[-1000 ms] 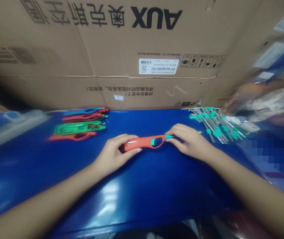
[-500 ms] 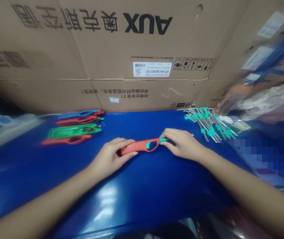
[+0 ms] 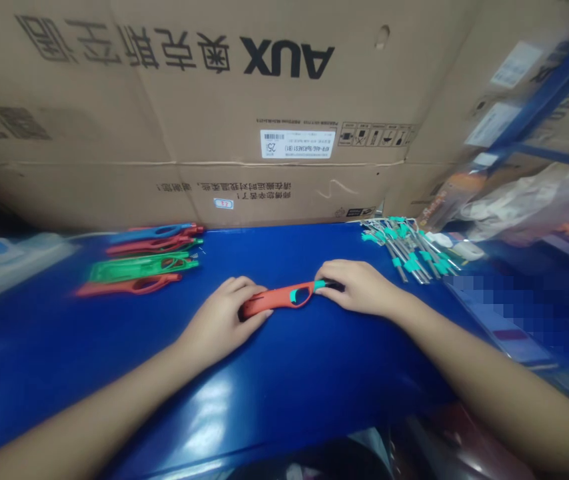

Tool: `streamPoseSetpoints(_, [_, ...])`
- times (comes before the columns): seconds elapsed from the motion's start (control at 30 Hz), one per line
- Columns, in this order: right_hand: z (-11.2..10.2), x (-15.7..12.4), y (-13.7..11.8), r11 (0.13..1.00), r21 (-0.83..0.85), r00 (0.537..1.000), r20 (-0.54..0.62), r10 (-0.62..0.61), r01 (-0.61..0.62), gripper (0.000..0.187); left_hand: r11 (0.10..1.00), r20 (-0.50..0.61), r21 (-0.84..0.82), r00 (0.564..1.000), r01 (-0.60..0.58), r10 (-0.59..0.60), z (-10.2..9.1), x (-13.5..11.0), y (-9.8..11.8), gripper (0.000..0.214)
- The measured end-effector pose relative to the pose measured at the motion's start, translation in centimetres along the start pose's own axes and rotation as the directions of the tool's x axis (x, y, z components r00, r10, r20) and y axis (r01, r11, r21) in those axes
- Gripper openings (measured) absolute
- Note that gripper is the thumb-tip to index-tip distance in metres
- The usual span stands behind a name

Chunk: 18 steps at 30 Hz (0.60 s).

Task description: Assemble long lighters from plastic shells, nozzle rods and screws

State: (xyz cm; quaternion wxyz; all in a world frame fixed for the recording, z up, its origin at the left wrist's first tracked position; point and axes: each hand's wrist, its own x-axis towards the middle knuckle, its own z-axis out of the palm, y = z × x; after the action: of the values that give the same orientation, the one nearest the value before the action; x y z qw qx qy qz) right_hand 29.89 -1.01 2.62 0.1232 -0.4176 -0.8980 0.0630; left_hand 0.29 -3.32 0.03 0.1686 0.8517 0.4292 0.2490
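An orange gas lighter (image 3: pixel 279 300) with a teal trigger lies level between my hands, low over the blue table. My left hand (image 3: pixel 229 310) is closed around its butt end, thumb on the near side and fingers on the far side. At the other end, my right hand (image 3: pixel 352 285) is closed at the teal collar (image 3: pixel 319 285). The lighter's rod is mostly hidden by the right fingers. Several metal lighter rods with teal fittings (image 3: pixel 412 250) lie in a heap beyond my right hand. Blue, red, green and orange lighter casings (image 3: pixel 139 260) lie in a row beyond my left hand.
A large cardboard box (image 3: pixel 204 133) with upside-down print stands along the back of the blue table (image 3: pixel 284 373). Clear plastic bags (image 3: pixel 519 200) and a blue metal frame (image 3: pixel 559 93) are at the right. A translucent plastic item (image 3: pixel 24 267) sits at the left edge.
The view has shifted slightly. Both hands keep their hold on the lighter, which appears slightly rolled. The rod tip that showed past my right hand is now out of sight.
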Motion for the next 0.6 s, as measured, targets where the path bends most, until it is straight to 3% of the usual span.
streamPoseSetpoints(0.43, [-1.9,-0.7,0.7,0.997,-0.050,0.997,0.061,-0.049,0.052,0.020,0.987,0.079,0.163,0.997,0.011,-0.024,-0.1,-0.9,1.4,0.041])
streamPoseSetpoints(0.5, [-3.3,-1.2,1.9,0.993,-0.106,0.999,-0.004,0.049,-0.049,0.027,0.986,0.079,0.165,0.997,0.012,-0.025,-0.2,-0.9,1.5,0.041])
streamPoseSetpoints(0.53, [-4.2,-1.6,2.9,0.972,-0.167,0.986,-0.054,0.160,-0.167,0.029,0.986,0.080,0.165,0.997,0.011,-0.024,-0.2,-0.9,1.5,0.041])
streamPoseSetpoints(0.57, [-5.1,-2.1,4.1,0.912,-0.241,0.943,-0.101,0.317,-0.332,0.032,0.986,0.081,0.165,0.996,0.010,-0.024,-0.2,-0.9,1.5,0.041])
streamPoseSetpoints(0.6, [-6.2,-2.7,5.5,0.814,-0.309,0.868,-0.106,0.485,-0.493,0.035,0.986,0.083,0.165,0.996,0.010,-0.024,-0.2,-0.9,1.5,0.041])
